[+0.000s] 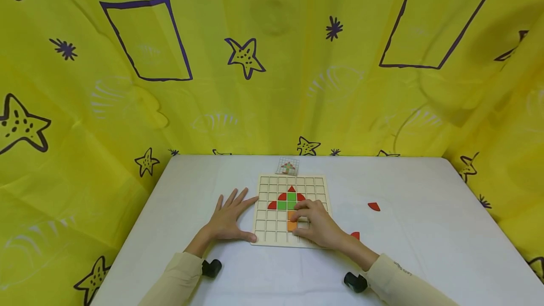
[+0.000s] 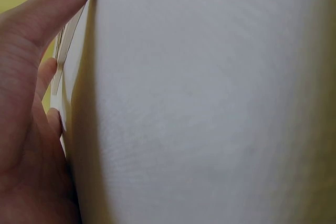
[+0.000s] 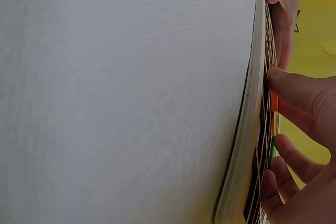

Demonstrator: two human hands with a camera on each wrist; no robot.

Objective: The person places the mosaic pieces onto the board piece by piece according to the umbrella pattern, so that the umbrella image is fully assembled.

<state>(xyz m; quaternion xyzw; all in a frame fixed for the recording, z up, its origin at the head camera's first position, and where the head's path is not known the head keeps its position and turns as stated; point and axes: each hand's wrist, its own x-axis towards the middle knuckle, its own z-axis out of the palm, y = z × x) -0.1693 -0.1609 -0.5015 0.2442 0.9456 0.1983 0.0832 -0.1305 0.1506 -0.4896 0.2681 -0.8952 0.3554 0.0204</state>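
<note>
A pale wooden grid board [image 1: 265, 225] lies on the table, bearing several flat coloured tiles. At its lower middle my right hand [image 1: 320, 225] pinches an orange square tile [image 1: 292, 226] between thumb and index finger, low over the grid. Another orange square [image 1: 291, 213] sits just above, partly covered by the fingers. Higher up are green squares [image 1: 282, 205], red quarter-circle tiles [image 1: 272, 206] and a red triangle [image 1: 291, 189] at the peak. Fingers spread, my left hand [image 1: 228, 220] rests at the board's left side, its thumb [image 2: 55, 3] at the near left corner.
A small pattern card [image 1: 287, 166] with a similar figure lies behind the board. Right of the board are two loose red tiles, one further out [image 1: 374, 207] and one beside the right wrist [image 1: 355, 235]. Yellow printed cloth [image 1: 280, 107] surrounds the white table [image 1: 425, 230].
</note>
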